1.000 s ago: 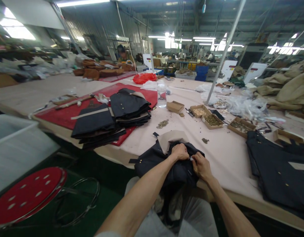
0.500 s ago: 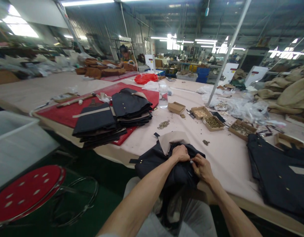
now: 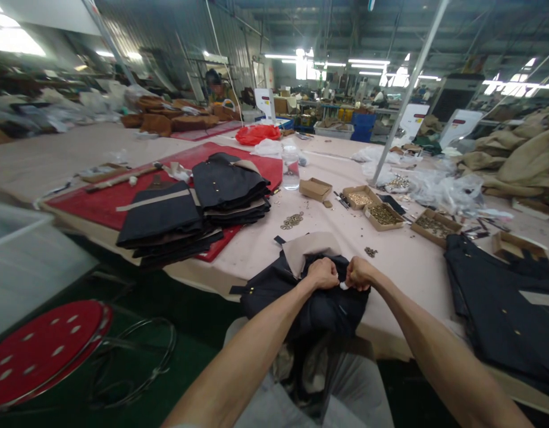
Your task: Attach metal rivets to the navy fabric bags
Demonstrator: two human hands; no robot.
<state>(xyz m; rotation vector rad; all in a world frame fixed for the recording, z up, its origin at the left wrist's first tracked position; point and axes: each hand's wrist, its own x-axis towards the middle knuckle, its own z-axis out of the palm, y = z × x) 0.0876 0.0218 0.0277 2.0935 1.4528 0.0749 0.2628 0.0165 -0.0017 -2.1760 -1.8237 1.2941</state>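
A dark navy garment point(image 3: 292, 297) with a beige lining flap lies bunched at the table's near edge and hangs into my lap. My left hand point(image 3: 322, 273) is closed on a fold of its cloth. My right hand point(image 3: 358, 273) sits right beside it, fingers pinched on the same garment, with a small white thing showing between the two hands. What that white thing is I cannot make out.
Stacks of folded dark garments point(image 3: 198, 208) lie on a red mat point(image 3: 104, 205) to the left. Cardboard boxes of metal fasteners point(image 3: 381, 215), a loose pile of them point(image 3: 292, 221) and a plastic bottle point(image 3: 291, 168) stand ahead. More dark garments point(image 3: 501, 297) lie right. A red stool point(image 3: 42, 351) stands lower left.
My right hand has moved up and slightly left, closer against the left hand, and its wrist has turned. The view has shifted a little to the right.
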